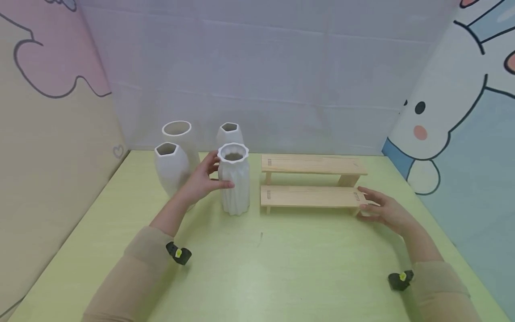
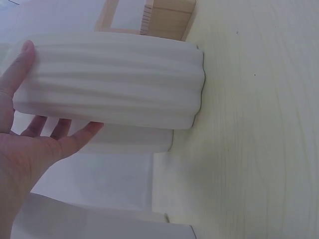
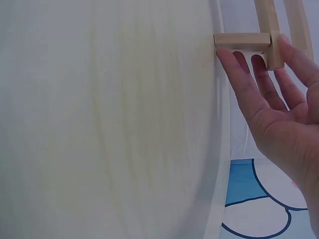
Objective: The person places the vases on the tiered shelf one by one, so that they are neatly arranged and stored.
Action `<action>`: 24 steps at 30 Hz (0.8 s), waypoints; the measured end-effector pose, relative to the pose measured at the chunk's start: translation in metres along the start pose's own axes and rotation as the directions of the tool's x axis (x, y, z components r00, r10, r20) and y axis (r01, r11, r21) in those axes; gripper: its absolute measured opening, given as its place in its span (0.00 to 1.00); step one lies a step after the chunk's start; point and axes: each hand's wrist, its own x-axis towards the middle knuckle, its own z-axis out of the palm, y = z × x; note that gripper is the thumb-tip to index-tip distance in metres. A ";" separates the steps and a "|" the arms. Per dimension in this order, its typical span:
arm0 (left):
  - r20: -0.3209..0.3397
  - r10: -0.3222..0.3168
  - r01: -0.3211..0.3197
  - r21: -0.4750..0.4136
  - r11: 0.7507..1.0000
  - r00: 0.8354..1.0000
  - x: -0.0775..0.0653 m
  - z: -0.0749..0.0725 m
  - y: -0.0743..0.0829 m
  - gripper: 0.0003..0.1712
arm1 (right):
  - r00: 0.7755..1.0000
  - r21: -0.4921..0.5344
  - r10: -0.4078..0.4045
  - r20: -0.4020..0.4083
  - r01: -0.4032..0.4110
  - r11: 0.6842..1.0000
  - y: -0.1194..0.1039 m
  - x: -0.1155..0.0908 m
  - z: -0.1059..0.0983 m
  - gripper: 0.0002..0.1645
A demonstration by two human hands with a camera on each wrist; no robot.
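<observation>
Pale beige sleeves [image 1: 120, 281] come nearest to us, soft cloth folded into cuffs, with a small dark clip [image 1: 179, 253] beside the left one. Our left grip [image 1: 199, 181] is clamped on the fluted vase [image 1: 236, 194], thumb across the front and fingers round the far side; the vase is upright, left of the middle of the tabletop [image 1: 281, 281] and toward its back edge. Our right grip [image 1: 388, 212] holds the right end of the wooden stand [image 1: 310, 197], thumb and fingers bent around the lower board and its leg, on the side toward the tabletop's right edge.

To handle the vase well, we should press thumb and fingers on opposing ribs, since its surface looks smooth and may slip; any lift should go straight up, clear of the small faceted vase [image 1: 231, 136] behind. A light pinch should be enough to steady the stand without tipping it.

The fluted vase is white, its wavy folds ending in a scalloped rim. Toward the tabletop's back left corner are an angular vase [image 1: 170, 170] with a five-sided mouth and a round-mouthed vase [image 1: 188, 139] just behind it. Pale, grained, square-edged boards form the stand, the rear one higher.
</observation>
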 end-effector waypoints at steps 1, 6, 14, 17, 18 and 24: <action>0.000 0.001 -0.001 0.002 1.000 1.000 0.000 0.000 0.000 0.51 | 1.000 0.006 0.008 0.000 -0.008 1.000 0.000 0.000 0.000 0.43; -0.008 0.002 -0.002 -0.002 1.000 1.000 -0.001 0.001 0.001 0.51 | 1.000 0.011 0.031 -0.004 -0.031 0.999 -0.002 0.000 0.000 0.44; -0.045 -0.005 0.006 0.021 1.000 0.999 -0.002 0.004 0.006 0.50 | 0.999 0.005 0.033 0.002 -0.033 0.999 -0.001 0.001 0.000 0.44; -0.066 -0.020 0.022 0.025 0.999 0.998 -0.001 0.005 0.011 0.52 | 1.000 0.002 0.024 0.004 -0.024 1.000 0.000 0.002 0.001 0.44; -0.071 -0.020 0.022 0.028 0.999 0.997 -0.001 0.006 0.013 0.52 | 1.000 0.005 0.021 0.003 -0.021 1.000 0.001 0.002 0.001 0.44; -0.085 -0.024 0.026 0.028 0.999 0.996 0.002 0.007 0.029 0.53 | 1.000 -0.005 0.025 -0.001 -0.025 1.000 0.000 0.002 0.001 0.44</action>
